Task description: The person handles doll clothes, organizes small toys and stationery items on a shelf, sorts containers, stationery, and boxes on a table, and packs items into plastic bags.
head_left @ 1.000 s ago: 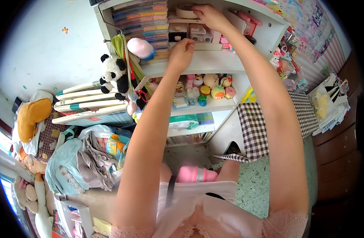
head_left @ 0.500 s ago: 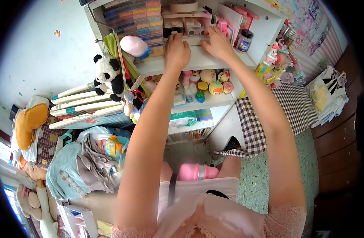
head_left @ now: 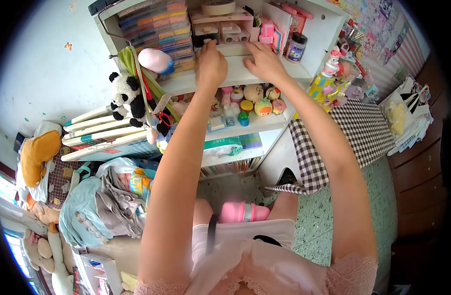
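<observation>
White shelf above a speckled floor, left hand with fingers curled, grip unclear, right hand with thumb and fingers apart, one organizer at the fingertips, one plush panda left of them.

A small organizer stands upright on the shelf, just beside the stack of clear cases. It is boxy, with a pale pink top edge and a whitish strip running along the bottom of its front. An upright divider splits the front in two. The left compartment shows something light above a dark, blackish part; the right one holds pale, rounded pieces with circular ends, seen behind what looks like a clear front. Its lower left corner is hidden. A wide cream ring, like a tape roll, lies flat on top.
</observation>
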Motion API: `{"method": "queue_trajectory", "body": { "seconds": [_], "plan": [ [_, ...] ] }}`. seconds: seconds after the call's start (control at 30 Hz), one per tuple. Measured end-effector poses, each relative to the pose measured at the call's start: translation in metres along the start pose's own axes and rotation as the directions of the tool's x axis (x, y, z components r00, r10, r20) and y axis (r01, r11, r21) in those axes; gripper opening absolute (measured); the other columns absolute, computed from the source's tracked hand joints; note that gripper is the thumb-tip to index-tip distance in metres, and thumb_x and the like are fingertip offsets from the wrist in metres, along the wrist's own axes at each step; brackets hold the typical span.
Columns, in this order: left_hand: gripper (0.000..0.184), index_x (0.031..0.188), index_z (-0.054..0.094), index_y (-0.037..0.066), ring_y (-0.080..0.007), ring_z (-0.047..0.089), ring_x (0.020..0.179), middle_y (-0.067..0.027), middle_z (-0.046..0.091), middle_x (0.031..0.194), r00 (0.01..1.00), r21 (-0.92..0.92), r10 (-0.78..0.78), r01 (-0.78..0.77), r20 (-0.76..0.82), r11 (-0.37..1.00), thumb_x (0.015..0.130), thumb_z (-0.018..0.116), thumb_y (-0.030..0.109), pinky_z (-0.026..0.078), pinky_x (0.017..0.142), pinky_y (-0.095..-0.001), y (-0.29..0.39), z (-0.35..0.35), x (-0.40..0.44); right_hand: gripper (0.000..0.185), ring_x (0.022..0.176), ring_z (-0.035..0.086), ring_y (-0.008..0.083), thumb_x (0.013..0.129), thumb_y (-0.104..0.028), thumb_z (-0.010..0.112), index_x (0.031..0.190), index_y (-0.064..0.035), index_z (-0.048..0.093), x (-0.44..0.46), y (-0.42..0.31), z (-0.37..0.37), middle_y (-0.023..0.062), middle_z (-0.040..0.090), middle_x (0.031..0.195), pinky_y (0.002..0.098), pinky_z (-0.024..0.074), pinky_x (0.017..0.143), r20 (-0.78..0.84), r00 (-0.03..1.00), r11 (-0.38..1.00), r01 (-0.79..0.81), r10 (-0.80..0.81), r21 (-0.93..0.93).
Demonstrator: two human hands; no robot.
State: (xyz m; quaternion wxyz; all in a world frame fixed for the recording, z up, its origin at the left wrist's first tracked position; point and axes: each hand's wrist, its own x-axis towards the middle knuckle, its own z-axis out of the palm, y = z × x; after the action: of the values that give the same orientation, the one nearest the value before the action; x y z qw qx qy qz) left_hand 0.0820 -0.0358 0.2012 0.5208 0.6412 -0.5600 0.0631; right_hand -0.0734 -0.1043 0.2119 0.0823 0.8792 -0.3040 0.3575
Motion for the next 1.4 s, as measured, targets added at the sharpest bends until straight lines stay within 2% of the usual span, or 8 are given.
{"method": "queue_trajectory", "body": {
  "seconds": [0.23, 0.33, 0.83, 0.93, 0.97, 1.03, 1.13, 1.4],
  "plan": [
    [0.041, 0.122, 0.047, 0.003, -0.0324, 0.031, 0.126, -0.0139, 0.043, 0.131, 0.976, 0.412, 0.214, -0.211, 0.04, 0.886, 0.081, 0.049, 0.012, 0.03, 0.099, -0.0461, 0.006, 0.004, -0.011, 0.059, 0.119, 0.042, 0.0306, 0.081, -0.03, 0.056, 0.129, -0.0007, 0.04, 0.001, -0.007, -0.008, 0.0171, 0.04, 0.132, 0.037, 0.0372, 0.097, 0.018, 0.999, 0.998, 0.028, -0.027, -0.06],
    [0.049, 0.129, 0.04, 0.004, -0.0352, 0.026, 0.129, -0.0144, 0.036, 0.137, 0.98, 0.463, 0.187, -0.197, 0.067, 0.864, 0.082, 0.049, 0.015, 0.028, 0.1, -0.0484, 0.004, 0.009, -0.01, 0.063, 0.122, 0.039, 0.0303, 0.081, -0.035, 0.056, 0.131, -0.0016, 0.038, 0.003, -0.01, -0.001, 0.0167, 0.037, 0.136, 0.0368, 0.036, 0.099, -0.019, 0.989, 0.987, 0.143, -0.145, -0.078],
    [0.057, 0.137, 0.029, 0.009, -0.0332, 0.018, 0.134, -0.0135, 0.023, 0.145, 0.974, 0.486, 0.015, -0.126, 0.226, 0.865, 0.087, 0.046, 0.03, 0.018, 0.105, -0.0476, 0.001, 0.01, -0.006, 0.064, 0.122, 0.04, 0.0325, 0.082, -0.041, 0.054, 0.132, -0.0057, 0.038, 0.008, -0.002, -0.002, 0.0133, 0.032, 0.141, 0.0391, 0.0373, 0.098, 0.156, 0.986, 0.997, 0.067, -0.059, -0.05],
    [0.056, 0.136, 0.03, 0.009, -0.0331, 0.02, 0.133, -0.0137, 0.025, 0.144, 0.976, 0.49, 0.046, -0.147, 0.211, 0.859, 0.086, 0.046, 0.029, 0.019, 0.105, -0.0471, 0.0, 0.009, -0.007, 0.057, 0.117, 0.044, 0.0319, 0.081, -0.033, 0.058, 0.128, -0.0043, 0.043, 0.006, -0.011, -0.017, 0.0126, 0.039, 0.135, 0.0389, 0.0391, 0.095, 0.033, 0.998, 0.996, 0.06, -0.062, 0.063],
    [0.056, 0.135, 0.032, 0.008, -0.033, 0.021, 0.132, -0.014, 0.026, 0.143, 0.977, 0.488, 0.061, -0.155, 0.202, 0.859, 0.085, 0.047, 0.028, 0.019, 0.105, -0.0469, 0.001, 0.009, -0.007, 0.053, 0.114, 0.046, 0.031, 0.079, -0.028, 0.06, 0.125, -0.0042, 0.045, 0.007, -0.014, -0.025, 0.0116, 0.042, 0.132, 0.039, 0.0399, 0.094, -0.133, 0.976, 0.983, 0.179, -0.171, 0.05],
    [0.055, 0.134, 0.034, 0.007, -0.033, 0.022, 0.132, -0.0143, 0.028, 0.142, 0.982, 0.464, 0.086, -0.157, 0.17, 0.872, 0.085, 0.047, 0.027, 0.02, 0.105, -0.0473, 0.004, 0.007, -0.008, 0.047, 0.108, 0.049, 0.028, 0.076, -0.015, 0.063, 0.119, -0.0048, 0.048, 0.004, -0.027, -0.051, 0.0087, 0.048, 0.123, 0.0383, 0.0406, 0.091, -0.389, 0.859, 0.939, 0.34, -0.332, -0.05],
    [0.049, 0.128, 0.041, 0.005, -0.0325, 0.026, 0.13, -0.015, 0.034, 0.139, 0.985, 0.421, 0.146, -0.172, 0.095, 0.89, 0.084, 0.047, 0.026, 0.024, 0.103, -0.0477, 0.012, 0.002, -0.01, 0.044, 0.109, 0.047, 0.0262, 0.076, -0.016, 0.062, 0.117, -0.0038, 0.049, 0.007, -0.034, -0.096, 0.0082, 0.047, 0.122, 0.0369, 0.041, 0.09, -0.532, 0.7, 0.879, 0.398, -0.477, -0.264],
    [0.046, 0.122, 0.047, 0.003, -0.0331, 0.034, 0.124, -0.0149, 0.042, 0.131, 0.955, 0.361, 0.288, -0.294, 0.071, 0.885, 0.082, 0.054, 0.025, 0.031, 0.098, -0.0462, 0.016, -0.003, -0.018, 0.05, 0.114, 0.044, 0.0263, 0.075, -0.013, 0.06, 0.123, -0.0055, 0.046, 0.009, -0.017, -0.142, 0.0083, 0.045, 0.126, 0.0378, 0.0379, 0.095, -0.437, 0.805, 0.914, 0.313, -0.4, -0.259]
  ]
}}
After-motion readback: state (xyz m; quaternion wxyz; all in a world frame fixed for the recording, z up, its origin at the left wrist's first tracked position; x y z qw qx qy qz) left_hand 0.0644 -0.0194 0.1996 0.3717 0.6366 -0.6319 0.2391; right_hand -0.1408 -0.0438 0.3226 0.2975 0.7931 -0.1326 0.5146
